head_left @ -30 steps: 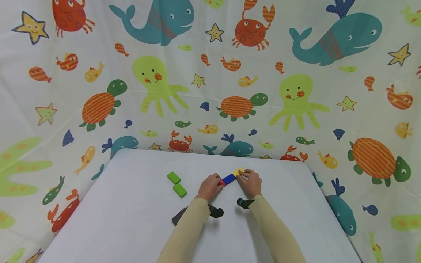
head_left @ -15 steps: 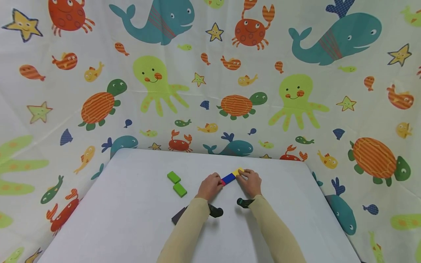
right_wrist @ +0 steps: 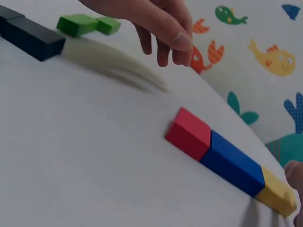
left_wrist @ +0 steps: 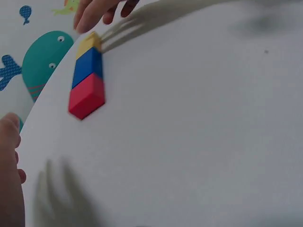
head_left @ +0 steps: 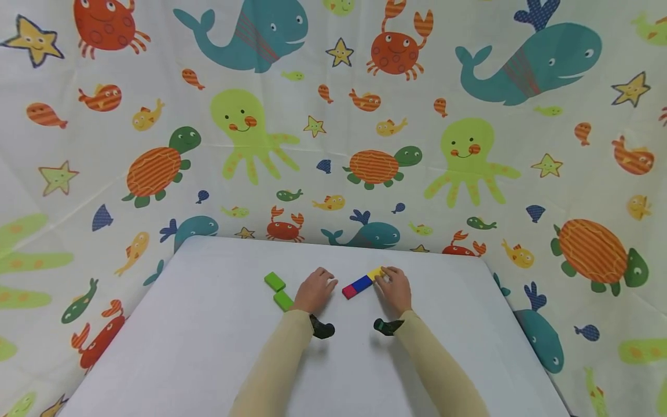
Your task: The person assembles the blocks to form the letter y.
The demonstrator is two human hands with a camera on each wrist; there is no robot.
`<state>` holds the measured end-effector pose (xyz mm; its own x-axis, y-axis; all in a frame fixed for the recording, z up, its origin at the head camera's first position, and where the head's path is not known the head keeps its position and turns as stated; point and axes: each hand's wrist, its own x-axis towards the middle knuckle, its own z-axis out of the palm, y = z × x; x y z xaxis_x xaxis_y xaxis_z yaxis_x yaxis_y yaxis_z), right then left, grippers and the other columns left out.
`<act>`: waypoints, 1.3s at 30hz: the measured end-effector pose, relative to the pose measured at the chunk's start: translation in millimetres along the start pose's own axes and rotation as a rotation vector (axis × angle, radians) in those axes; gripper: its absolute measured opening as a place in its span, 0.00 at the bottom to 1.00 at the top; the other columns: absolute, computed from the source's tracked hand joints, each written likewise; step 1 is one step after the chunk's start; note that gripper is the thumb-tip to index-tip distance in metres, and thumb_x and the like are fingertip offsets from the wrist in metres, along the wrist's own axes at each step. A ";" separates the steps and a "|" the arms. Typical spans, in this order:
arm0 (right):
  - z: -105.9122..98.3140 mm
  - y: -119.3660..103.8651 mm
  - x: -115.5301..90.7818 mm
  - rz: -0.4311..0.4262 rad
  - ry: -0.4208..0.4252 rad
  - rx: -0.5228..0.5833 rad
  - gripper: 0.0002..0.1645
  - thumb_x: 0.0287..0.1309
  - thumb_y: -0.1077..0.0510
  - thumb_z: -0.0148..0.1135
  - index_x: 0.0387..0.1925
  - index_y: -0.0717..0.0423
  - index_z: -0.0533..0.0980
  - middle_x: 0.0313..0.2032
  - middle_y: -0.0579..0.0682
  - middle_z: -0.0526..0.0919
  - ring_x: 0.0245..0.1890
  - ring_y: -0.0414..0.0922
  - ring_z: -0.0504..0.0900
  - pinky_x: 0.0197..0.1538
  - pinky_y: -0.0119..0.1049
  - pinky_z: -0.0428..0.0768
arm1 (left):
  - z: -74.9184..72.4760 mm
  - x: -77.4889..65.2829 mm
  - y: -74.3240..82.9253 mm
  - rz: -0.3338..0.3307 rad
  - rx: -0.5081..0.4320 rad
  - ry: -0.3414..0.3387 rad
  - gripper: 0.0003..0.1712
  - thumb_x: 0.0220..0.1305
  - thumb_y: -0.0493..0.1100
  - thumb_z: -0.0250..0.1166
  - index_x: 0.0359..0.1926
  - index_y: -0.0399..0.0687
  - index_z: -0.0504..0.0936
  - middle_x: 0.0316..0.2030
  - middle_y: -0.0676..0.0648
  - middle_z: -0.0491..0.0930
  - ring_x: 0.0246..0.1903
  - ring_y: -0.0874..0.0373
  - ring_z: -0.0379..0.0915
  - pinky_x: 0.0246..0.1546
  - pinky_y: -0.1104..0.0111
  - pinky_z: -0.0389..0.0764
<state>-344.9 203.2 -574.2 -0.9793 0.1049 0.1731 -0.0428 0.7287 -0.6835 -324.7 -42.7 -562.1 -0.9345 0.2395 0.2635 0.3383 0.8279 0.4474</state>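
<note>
On the white table a red block (head_left: 348, 291), a blue block (head_left: 362, 284) and a yellow block (head_left: 374, 274) lie end to end in a slanting row. My right hand (head_left: 395, 289) is at the far end of this row, thumb and a finger about the yellow block; its grip is only partly visible in the wrist views. Left of the red block, my left hand (head_left: 314, 291) hovers with loosely bent fingers and holds nothing. In the right wrist view it hangs above the table, apart from the red block (right_wrist: 189, 134).
Two green blocks (head_left: 274, 281) lie left of my left hand, the nearer one partly behind it. Dark blocks (right_wrist: 33, 39) show in the right wrist view; in the head view my left sleeve hides them. A sea-animal cloth (head_left: 333, 116) hangs behind the table.
My left hand has let go of the red block and moved left and a little toward me, uncovering it. My right hand stays at the yellow block.
</note>
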 end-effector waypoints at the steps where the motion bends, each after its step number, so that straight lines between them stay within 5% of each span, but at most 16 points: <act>1: -0.8 -4.8 -2.3 0.003 -0.002 0.022 0.26 0.63 0.49 0.64 0.58 0.60 0.78 0.58 0.61 0.75 0.54 0.57 0.76 0.57 0.53 0.74 | -7.0 -0.6 -6.1 -0.020 0.014 0.005 0.14 0.70 0.49 0.60 0.48 0.45 0.83 0.45 0.46 0.78 0.46 0.53 0.77 0.51 0.60 0.78; 10: 5.3 -28.3 -28.2 -0.013 -0.086 0.102 0.25 0.62 0.48 0.65 0.57 0.56 0.79 0.55 0.56 0.78 0.42 0.48 0.79 0.45 0.41 0.80 | -59.5 -24.5 -69.8 -0.120 0.243 0.053 0.17 0.64 0.45 0.65 0.47 0.36 0.82 0.46 0.37 0.79 0.45 0.41 0.77 0.45 0.49 0.79; 15: 13.3 -26.4 -36.4 -0.030 -0.088 0.114 0.25 0.61 0.49 0.66 0.56 0.57 0.79 0.53 0.55 0.78 0.40 0.46 0.77 0.42 0.38 0.79 | -72.5 -38.1 -85.3 -0.217 0.219 -0.022 0.20 0.65 0.45 0.65 0.51 0.34 0.80 0.47 0.34 0.77 0.43 0.41 0.75 0.45 0.48 0.78; 20: 23.6 -23.2 -36.1 -0.058 -0.058 0.111 0.25 0.60 0.48 0.67 0.56 0.56 0.79 0.51 0.54 0.79 0.38 0.45 0.76 0.42 0.39 0.78 | -71.3 -39.6 -91.3 -0.257 0.164 -0.067 0.25 0.65 0.49 0.65 0.55 0.34 0.78 0.50 0.34 0.74 0.43 0.41 0.73 0.44 0.49 0.78; 30: 40.0 -21.4 -33.4 -0.100 -0.004 0.038 0.28 0.55 0.41 0.69 0.52 0.53 0.83 0.50 0.52 0.80 0.39 0.44 0.77 0.41 0.39 0.77 | -70.6 -39.5 -85.7 -0.270 0.170 -0.047 0.26 0.63 0.51 0.67 0.52 0.34 0.80 0.47 0.34 0.74 0.39 0.44 0.72 0.38 0.52 0.78; 39: 42.4 -22.4 -37.5 -0.117 0.021 0.030 0.26 0.55 0.44 0.71 0.51 0.55 0.83 0.50 0.52 0.79 0.39 0.44 0.78 0.44 0.40 0.80 | -67.0 -38.7 -85.9 -0.274 0.168 -0.034 0.24 0.63 0.51 0.67 0.50 0.35 0.81 0.45 0.36 0.75 0.38 0.46 0.72 0.38 0.53 0.78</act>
<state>-315.6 154.3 -595.5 -0.9631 0.0345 0.2671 -0.1627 0.7160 -0.6789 -310.2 -157.1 -553.5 -0.9924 0.0110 0.1224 0.0536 0.9353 0.3499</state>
